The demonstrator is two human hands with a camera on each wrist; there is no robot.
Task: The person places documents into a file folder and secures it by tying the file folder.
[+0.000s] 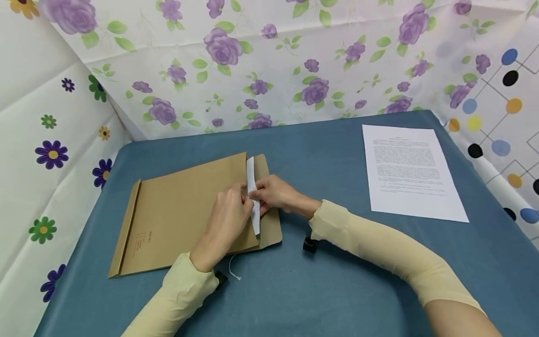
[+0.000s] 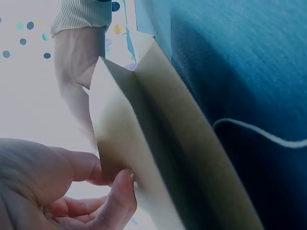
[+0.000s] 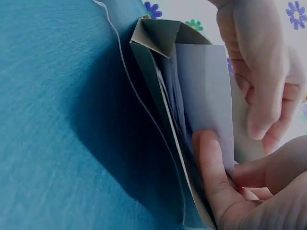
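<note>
A brown paper document envelope (image 1: 181,206) lies on the table, its mouth and unfolded flap (image 1: 271,234) toward the right. White paper (image 1: 255,222) sticks out a little from the mouth. My right hand (image 1: 275,192) pinches this paper; in the right wrist view its fingers (image 3: 211,153) reach inside the mouth along the white paper (image 3: 206,81). My left hand (image 1: 227,215) pinches the edge of the envelope's upper panel between thumb and finger, as the left wrist view shows. There the envelope's mouth (image 2: 120,124) gapes, with a folded side gusset at its end.
A printed white sheet (image 1: 410,173) lies flat at the right of the blue-covered table (image 1: 320,299). A thin white string (image 1: 232,269) trails from the envelope's near edge. Flowered and dotted cloths (image 1: 261,65) hang round the table's back and sides.
</note>
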